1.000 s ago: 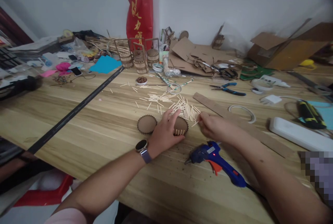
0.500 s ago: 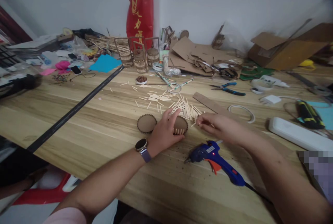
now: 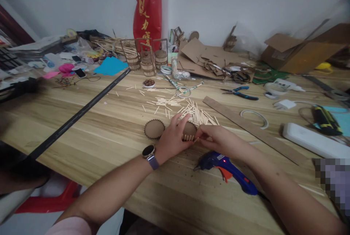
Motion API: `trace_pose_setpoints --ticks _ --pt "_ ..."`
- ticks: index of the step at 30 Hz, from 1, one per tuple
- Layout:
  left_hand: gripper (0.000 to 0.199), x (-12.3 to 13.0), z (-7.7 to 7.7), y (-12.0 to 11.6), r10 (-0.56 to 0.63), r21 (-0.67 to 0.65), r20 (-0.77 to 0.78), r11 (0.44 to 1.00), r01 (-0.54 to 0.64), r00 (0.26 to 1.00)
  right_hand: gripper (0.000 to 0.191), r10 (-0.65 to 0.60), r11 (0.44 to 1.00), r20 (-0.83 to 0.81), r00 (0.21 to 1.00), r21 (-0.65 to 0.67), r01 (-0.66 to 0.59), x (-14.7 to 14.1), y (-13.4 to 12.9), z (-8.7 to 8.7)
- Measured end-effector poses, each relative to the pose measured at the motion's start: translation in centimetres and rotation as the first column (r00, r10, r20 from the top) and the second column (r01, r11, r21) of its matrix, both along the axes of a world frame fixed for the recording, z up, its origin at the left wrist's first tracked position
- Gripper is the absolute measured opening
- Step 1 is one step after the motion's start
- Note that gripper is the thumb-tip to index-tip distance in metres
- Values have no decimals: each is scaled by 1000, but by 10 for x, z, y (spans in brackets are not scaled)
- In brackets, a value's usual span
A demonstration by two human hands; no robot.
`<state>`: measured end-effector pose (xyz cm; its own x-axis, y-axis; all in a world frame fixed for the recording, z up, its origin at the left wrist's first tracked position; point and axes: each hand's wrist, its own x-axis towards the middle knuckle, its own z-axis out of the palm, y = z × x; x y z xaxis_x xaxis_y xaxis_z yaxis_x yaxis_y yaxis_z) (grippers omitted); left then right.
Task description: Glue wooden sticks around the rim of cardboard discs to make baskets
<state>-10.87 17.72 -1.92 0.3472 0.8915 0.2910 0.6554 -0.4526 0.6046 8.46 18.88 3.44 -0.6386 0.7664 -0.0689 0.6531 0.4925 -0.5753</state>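
Resting on the table [image 3: 161, 195], a round cardboard base [image 3: 190, 128] is held by the left hand [image 3: 172, 137], its thumb placed along the near edge, where a row of upright sticks is seen. At the base's right edge, a short stick [image 3: 196, 140], mostly hidden, is pinched by the right hand [image 3: 212, 136]. A second disc [image 3: 154, 129] is set to the left; loose sticks [image 3: 197, 114] are scattered beyond, and a blue glue gun [image 3: 228, 173] is laid nearer, to the right.
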Motion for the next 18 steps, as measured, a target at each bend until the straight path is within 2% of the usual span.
trace_pose_setpoints --ticks 18 --pt "91 -1 0 1 -37 -9 33 999 37 999 10 -26 982 197 980 191 -13 -6 -1 -14"
